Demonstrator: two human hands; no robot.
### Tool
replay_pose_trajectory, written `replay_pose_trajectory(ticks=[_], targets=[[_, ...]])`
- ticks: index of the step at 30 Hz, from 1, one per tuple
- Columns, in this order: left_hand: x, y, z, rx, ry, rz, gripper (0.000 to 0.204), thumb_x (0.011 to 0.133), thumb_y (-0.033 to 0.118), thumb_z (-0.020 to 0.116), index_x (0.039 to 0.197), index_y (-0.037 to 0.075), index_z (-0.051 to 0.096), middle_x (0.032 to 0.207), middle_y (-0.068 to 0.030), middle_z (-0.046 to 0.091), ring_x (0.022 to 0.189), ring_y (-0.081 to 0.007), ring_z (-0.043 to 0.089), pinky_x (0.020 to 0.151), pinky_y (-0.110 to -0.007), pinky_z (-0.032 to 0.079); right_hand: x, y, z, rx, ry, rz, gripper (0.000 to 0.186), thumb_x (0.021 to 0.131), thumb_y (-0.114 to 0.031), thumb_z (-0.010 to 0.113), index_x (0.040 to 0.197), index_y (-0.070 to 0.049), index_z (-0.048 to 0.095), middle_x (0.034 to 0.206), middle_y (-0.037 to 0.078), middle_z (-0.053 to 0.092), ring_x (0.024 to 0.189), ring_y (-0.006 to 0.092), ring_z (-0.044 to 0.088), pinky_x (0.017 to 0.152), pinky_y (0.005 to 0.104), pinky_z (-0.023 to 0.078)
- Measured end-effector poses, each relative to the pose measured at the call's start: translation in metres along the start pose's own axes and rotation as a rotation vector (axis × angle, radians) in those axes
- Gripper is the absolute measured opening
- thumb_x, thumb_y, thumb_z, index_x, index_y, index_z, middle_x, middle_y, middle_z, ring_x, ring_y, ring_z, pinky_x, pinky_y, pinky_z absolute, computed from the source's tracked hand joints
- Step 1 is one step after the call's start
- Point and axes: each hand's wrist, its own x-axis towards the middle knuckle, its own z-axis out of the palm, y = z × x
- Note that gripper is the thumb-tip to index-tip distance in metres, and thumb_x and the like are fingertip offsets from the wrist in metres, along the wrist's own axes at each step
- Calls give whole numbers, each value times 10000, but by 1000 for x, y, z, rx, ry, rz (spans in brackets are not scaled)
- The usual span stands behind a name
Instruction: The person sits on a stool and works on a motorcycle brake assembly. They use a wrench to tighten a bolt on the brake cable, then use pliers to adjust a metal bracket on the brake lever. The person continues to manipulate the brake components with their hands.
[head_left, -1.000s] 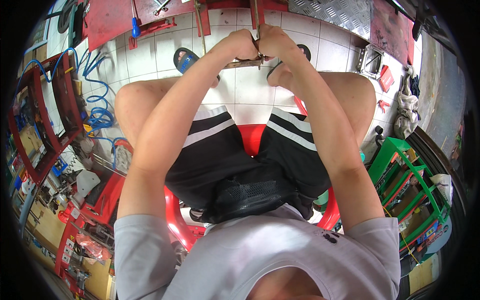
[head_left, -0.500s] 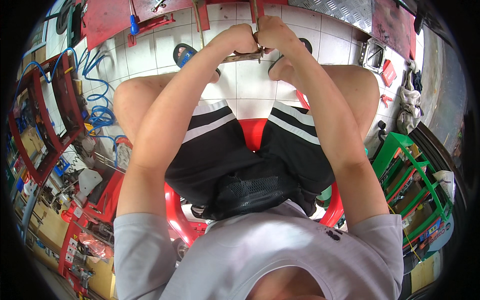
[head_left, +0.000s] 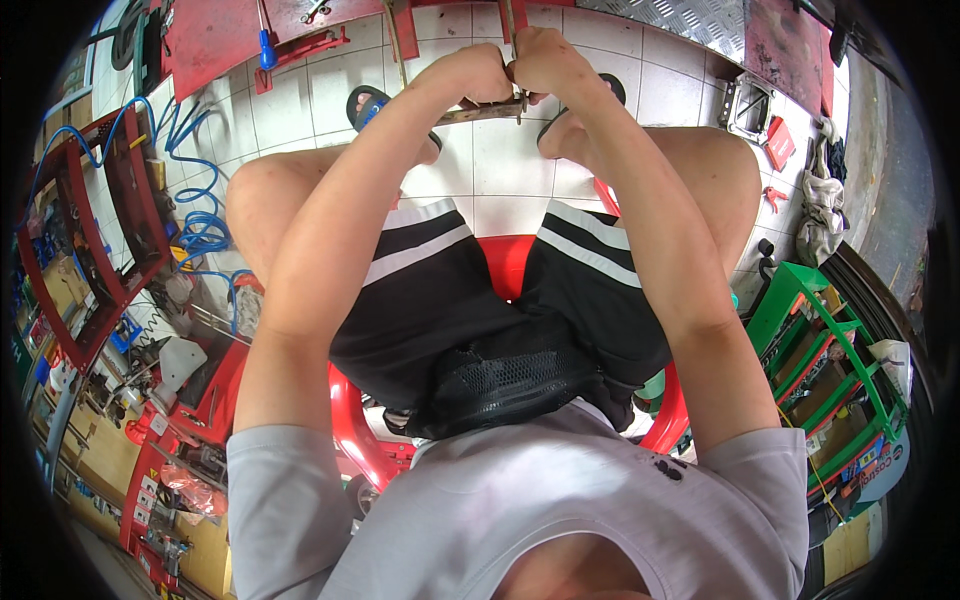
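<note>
I sit on a red plastic chair (head_left: 508, 262) with both arms stretched forward over my knees. My left hand (head_left: 478, 72) and my right hand (head_left: 548, 62) are pressed together, both gripping a thin rusty metal bar (head_left: 482, 110) that lies roughly level between them. The bar sticks out to the left below my left hand. A short pin or bolt hangs down from the bar under my right hand. My feet in dark sandals (head_left: 368, 102) rest on the white tiled floor (head_left: 500, 160) just below the hands.
Red metal frames (head_left: 230, 40) and a blue-handled screwdriver (head_left: 266, 48) lie ahead on the floor. A coiled blue air hose (head_left: 200, 225) and a red rack (head_left: 90, 230) stand at left. A green rack (head_left: 830, 350) with tools is at right, rags (head_left: 822, 215) beyond it.
Both hands with the metal bar have shifted slightly up and away from me; the grip has stayed the same.
</note>
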Motion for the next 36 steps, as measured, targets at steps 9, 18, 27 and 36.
replay_pose_trajectory(ticks=[9, 18, 27, 36], targets=[[7, -4, 4, 172, 99, -11, 308, 714, 271, 709, 797, -25, 690, 737, -121, 664, 691, -220, 608, 652, -328, 471, -2, -4, -2, -6, -35, -41, 209, 735, -36, 530, 871, 112, 589, 664, 189, 668, 584, 231, 691, 560, 308, 556], [1, -2, 0, 89, 64, 14, 317, 706, 262, 725, 764, -45, 672, 716, -119, 652, 655, -214, 601, 627, -341, 476, 0, -2, -1, -16, -18, -50, 220, 749, -65, 552, 874, 114, 583, 675, 200, 669, 589, 228, 693, 559, 305, 556], [-18, 10, -12, -375, 1, -92, 297, 803, 110, 639, 1052, -43, 586, 964, -133, 671, 863, -213, 673, 748, -313, 560, 1, -2, -4, -26, -53, -26, 249, 726, -73, 617, 903, 101, 605, 717, 202, 678, 600, 225, 695, 567, 308, 560], [-21, 15, -10, -290, 58, -90, 335, 773, 122, 648, 1048, -60, 588, 954, -168, 669, 870, -231, 670, 729, -329, 559, 6, 3, -1, -7, -51, -36, 238, 733, -97, 634, 851, 109, 613, 694, 202, 668, 590, 238, 691, 565, 313, 556]])
